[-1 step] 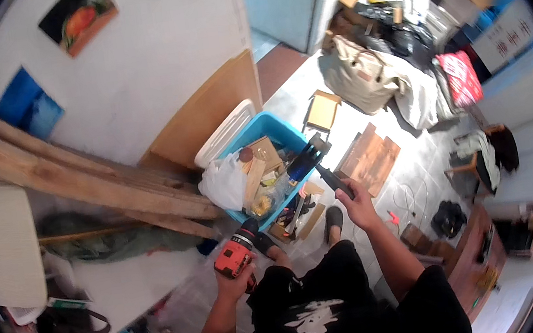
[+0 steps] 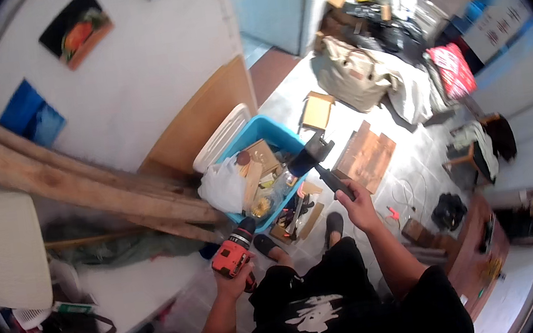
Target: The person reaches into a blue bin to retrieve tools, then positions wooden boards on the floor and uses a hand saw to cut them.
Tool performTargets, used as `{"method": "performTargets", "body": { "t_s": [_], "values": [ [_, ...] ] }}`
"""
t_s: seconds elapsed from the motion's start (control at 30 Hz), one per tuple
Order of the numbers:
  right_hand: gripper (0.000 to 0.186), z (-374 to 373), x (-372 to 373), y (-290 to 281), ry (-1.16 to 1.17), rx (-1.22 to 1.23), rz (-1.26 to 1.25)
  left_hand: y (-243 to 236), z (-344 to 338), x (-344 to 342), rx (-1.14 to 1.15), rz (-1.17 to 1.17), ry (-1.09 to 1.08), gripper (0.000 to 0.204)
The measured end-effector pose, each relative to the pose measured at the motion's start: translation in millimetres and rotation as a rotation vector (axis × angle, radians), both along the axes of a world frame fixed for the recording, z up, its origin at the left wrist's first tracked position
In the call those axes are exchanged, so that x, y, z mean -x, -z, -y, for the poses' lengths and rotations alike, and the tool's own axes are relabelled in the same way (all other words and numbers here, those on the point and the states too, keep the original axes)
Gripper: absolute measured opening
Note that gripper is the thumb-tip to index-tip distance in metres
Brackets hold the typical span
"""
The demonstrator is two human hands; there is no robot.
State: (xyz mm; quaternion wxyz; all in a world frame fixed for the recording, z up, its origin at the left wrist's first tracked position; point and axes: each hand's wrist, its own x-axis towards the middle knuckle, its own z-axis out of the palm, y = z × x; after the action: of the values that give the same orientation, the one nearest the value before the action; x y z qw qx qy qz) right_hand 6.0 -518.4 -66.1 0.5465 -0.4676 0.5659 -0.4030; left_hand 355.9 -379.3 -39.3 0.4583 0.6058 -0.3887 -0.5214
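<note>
My left hand [image 2: 232,282] is closed round a red and black cordless drill [image 2: 231,258], held low above my lap with its chuck pointing forward. My right hand [image 2: 358,206] grips the long black handle of a tool [image 2: 330,179], whose bulky dark head hangs over the near right side of a turquoise plastic tub [image 2: 280,127]. I cannot make out what kind of tool it is. The tub holds a white plastic bag [image 2: 222,186], cardboard, wooden pieces and small items. A white lid [image 2: 220,139] leans behind it. Loose items [image 2: 296,219] lie beside the tub near my feet.
Long timber beams [image 2: 81,176] lean on the left above a cluttered white surface [image 2: 135,289]. A wooden board [image 2: 368,157] and small box [image 2: 317,112] lie on the floor. Bags [image 2: 355,72] are piled back right. A chair [image 2: 468,155], cable [image 2: 403,193] and wooden furniture [image 2: 473,254] stand or lie right.
The view has shifted very slightly, with things at the back right appearing a little farther left. Both hands keep their grip on the drill and the black tool.
</note>
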Motion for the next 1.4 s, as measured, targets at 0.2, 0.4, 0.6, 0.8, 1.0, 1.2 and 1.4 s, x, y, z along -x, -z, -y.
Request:
{"method": "performTargets", "body": {
  "t_s": [0.2, 0.4, 0.6, 0.8, 1.0, 1.2, 1.4],
  "values": [
    [0.03, -90, 71, -109, 0.089, 0.186, 0.233, -36, -19, 49, 0.151, -0.133, 0.139, 0.025],
    [0.051, -155, 187, -181, -0.005, 0.448, 0.183, -61, -7, 175, 0.183, -0.46, 0.325, 0.042],
    [0.056, -245, 247, -177, -0.053, 0.49, 0.368, -143, 7, 330, 0.251, -1.168, 0.579, 0.072],
    [0.044, -324, 244, -172, 0.04, 0.5, 0.259, -165, -16, 377, 0.16, -1.254, 0.928, 0.066],
    [0.059, -386, 189, -186, 0.449, 0.523, 0.108, -146, -57, 379, 0.17, -1.013, 1.17, 0.055],
    [0.034, -393, 146, -179, 0.836, 0.367, 0.116, -155, -112, 368, 0.338, -0.738, 1.449, 0.048],
    [0.031, -418, 145, -168, 0.91, 0.641, 0.471, -133, -136, 354, 0.627, -0.333, 1.528, 0.036]
  ]
}}
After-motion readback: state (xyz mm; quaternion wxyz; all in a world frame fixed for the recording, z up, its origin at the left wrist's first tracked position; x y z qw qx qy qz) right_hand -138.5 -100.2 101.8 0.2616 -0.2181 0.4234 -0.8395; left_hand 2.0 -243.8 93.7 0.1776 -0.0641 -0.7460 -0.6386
